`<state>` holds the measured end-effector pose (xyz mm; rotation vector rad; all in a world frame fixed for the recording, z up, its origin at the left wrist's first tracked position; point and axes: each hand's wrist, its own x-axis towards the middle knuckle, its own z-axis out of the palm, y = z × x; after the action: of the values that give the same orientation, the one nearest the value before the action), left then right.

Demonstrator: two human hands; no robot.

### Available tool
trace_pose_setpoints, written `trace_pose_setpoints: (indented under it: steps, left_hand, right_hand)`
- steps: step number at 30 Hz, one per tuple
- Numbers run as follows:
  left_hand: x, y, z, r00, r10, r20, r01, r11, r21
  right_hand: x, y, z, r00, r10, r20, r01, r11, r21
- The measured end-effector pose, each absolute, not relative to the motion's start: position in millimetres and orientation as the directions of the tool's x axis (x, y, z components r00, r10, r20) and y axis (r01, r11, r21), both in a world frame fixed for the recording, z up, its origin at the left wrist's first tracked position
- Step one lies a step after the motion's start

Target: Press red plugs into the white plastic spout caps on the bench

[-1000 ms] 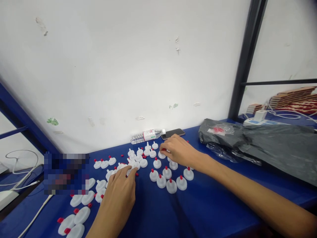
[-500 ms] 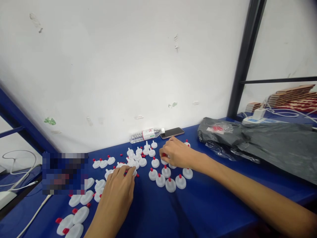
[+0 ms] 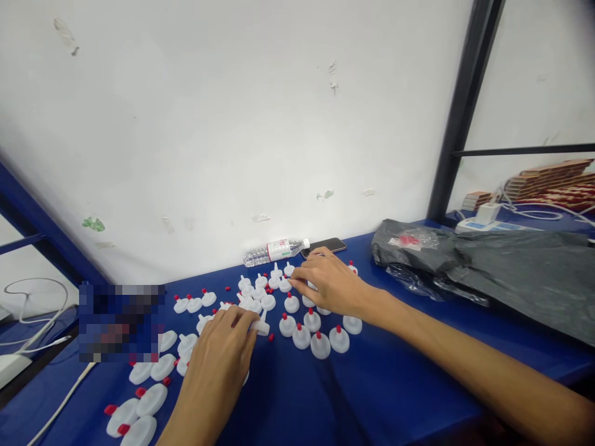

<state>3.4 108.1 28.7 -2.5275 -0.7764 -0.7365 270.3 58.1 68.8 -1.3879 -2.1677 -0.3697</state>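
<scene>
My left hand (image 3: 225,347) has its fingers curled around a white plastic nozzle cap (image 3: 261,326), which pokes out past the fingertips with its spout bare. A small red tip (image 3: 271,337) lies on the blue table just beside it. My right hand (image 3: 325,282) hovers over the right-hand group, thumb and fingers slightly apart, near a white cap (image 3: 285,285). Below it stand several white caps with red tips on, such as this capped nozzle (image 3: 320,347). In the middle is a cluster of bare-spout caps (image 3: 251,303) with loose red tips among them. Part of the right group hides behind my right hand.
Along the wall lie a clear plastic bottle (image 3: 279,251) and a dark phone (image 3: 332,246). A grey plastic bag (image 3: 502,260) covers the right side of the blue table (image 3: 400,384). More red-tipped caps (image 3: 151,401) lie at the left. A white cable (image 3: 62,406) runs along the left edge.
The nozzle cap in my left hand now shows clearly beyond the fingers. My right hand has shifted slightly left and its fingers have spread away from a red-tipped cap.
</scene>
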Motion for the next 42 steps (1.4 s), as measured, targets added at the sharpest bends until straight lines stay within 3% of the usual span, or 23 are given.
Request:
trace_pose_setpoints:
  steps: [9, 15, 21, 27, 42]
  left_hand:
    - [12, 89, 45, 0.591, 0.256, 0.765, 0.552, -0.82, -0.152]
    - [15, 89, 43, 0.565, 0.289, 0.773, 0.545, -0.834, -0.087]
    - [18, 92, 37, 0.683, 0.321, 0.656, 0.488, -0.869, -0.082]
    - [22, 91, 33, 0.835, 0.283, 0.472, 0.375, -0.921, -0.111]
    - [21, 91, 27, 0.875, 0.378, 0.302, 0.424, -0.9, -0.103]
  right_hand:
    - [250, 49, 61, -0.533, 0.582, 0.614, 0.719, 0.694, -0.035]
    - [250, 54, 57, -0.581, 0.494, 0.647, 0.697, 0.712, 0.081]
    - [267, 56, 68, -0.456, 0.509, 0.73, 0.799, 0.595, 0.085]
    - [264, 55, 64, -0.497, 0.496, 0.712, 0.795, 0.588, 0.145]
    - [257, 52, 60, -0.544, 0.467, 0.697, 0.769, 0.61, 0.192]
